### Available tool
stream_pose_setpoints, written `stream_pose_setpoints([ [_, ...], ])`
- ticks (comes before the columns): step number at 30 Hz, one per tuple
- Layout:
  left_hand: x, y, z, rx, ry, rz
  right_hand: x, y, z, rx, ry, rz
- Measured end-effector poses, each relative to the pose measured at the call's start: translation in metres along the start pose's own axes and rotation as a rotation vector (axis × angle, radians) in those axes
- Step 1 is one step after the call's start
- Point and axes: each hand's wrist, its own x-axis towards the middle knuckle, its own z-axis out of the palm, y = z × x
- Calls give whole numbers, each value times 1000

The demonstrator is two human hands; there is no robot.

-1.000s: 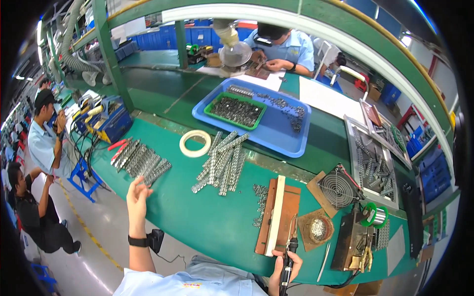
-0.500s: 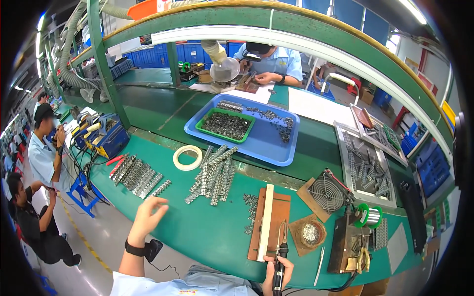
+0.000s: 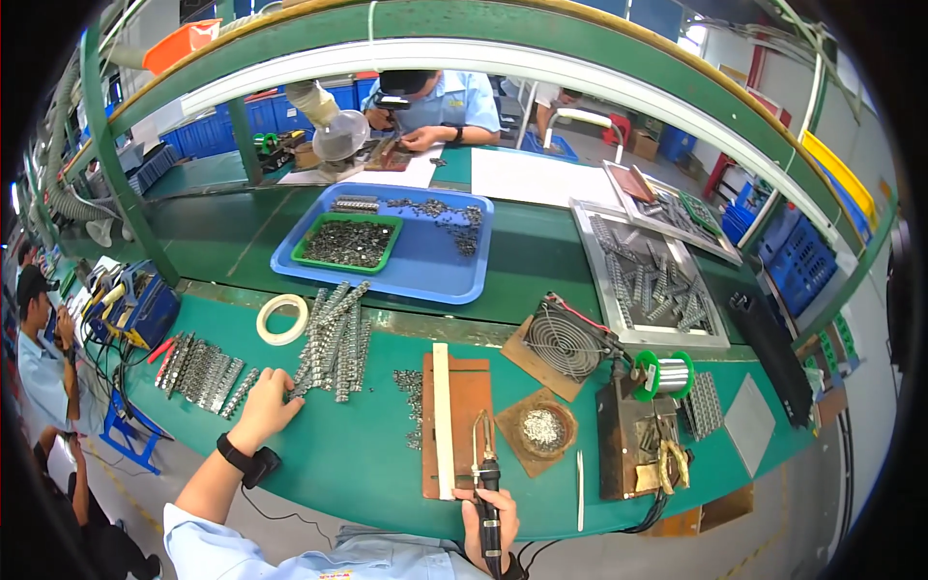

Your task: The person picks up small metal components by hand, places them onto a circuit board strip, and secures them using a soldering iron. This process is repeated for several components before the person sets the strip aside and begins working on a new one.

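My left hand (image 3: 266, 410) reaches to the near left end of a loose pile of segmented metal strips (image 3: 336, 338). Its bent fingers close at the end of one strip, partly hiding it. In my right hand (image 3: 490, 527) is a black-handled soldering iron (image 3: 489, 493), held upright with its bent metal tip away from me. The iron lies over the lower right part of a reddish-brown board (image 3: 472, 406), which carries a long pale bar (image 3: 443, 416). Small dark metal parts (image 3: 408, 406) lie just left of the board.
A row of strips (image 3: 203, 372) and a tape roll (image 3: 282, 319) lie left. A blue tray (image 3: 440, 275) holds a green tray of small parts. Rightward are a fan (image 3: 564, 340), a dish (image 3: 544, 431), tweezers (image 3: 580, 491) and a solder spool (image 3: 665, 375). A co-worker (image 3: 449, 106) sits opposite.
My left hand has gone from open over the table to the strip pile, its fingers now closing at a strip's end. The view has swung right; my right hand still holds the soldering iron.
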Motion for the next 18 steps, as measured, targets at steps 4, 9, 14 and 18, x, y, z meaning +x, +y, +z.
stream_pose_setpoints([
  [4,-4,6,-14,70,61,2,5,2,3,12,-51,-8],
  [9,-6,28,-54,211,202,8,5,4,1,-16,-71,-48],
  [14,-16,46,-79,185,289,-17,-1,3,1,21,-57,43],
  [18,-27,73,-86,-86,282,22,0,-2,-2,-79,-103,49],
])
